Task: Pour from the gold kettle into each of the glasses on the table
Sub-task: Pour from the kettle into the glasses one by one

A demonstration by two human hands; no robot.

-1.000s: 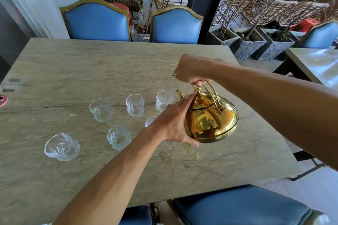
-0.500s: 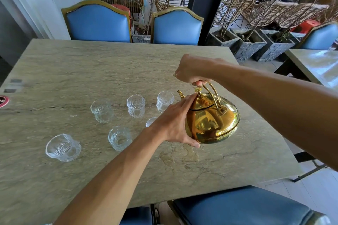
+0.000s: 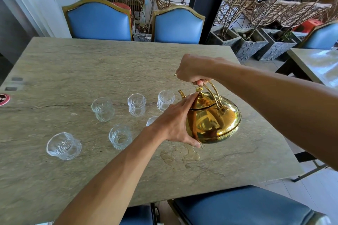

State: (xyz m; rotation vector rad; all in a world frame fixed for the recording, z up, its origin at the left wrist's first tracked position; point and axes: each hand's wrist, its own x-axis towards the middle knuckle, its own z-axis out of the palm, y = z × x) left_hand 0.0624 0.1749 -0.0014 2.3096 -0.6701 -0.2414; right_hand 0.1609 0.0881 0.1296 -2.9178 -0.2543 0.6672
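The gold kettle [image 3: 215, 120] hangs just above the stone table [image 3: 73, 71], tilted left with its spout toward the glasses. My right hand [image 3: 193, 68] grips its arched handle from above. My left hand [image 3: 175, 124] presses against the kettle's left side, fingertips near the lid knob. Several small clear glasses stand left of the kettle: a back row [image 3: 102, 109], [image 3: 136, 104], [image 3: 165, 100], and nearer ones [image 3: 120, 136], [image 3: 63, 145]. One more glass [image 3: 151, 121] is mostly hidden behind my left hand.
A wet patch [image 3: 182, 155] lies on the table under the kettle. Blue chairs stand at the far edge [image 3: 98, 22], [image 3: 178, 25] and the near edge [image 3: 243, 206]. A red coaster [image 3: 3, 99] sits at the left edge. A second table [image 3: 314, 65] is at the right.
Hardly anything has moved: both hands and the kettle hold the same pose, and the view has only shifted slightly.
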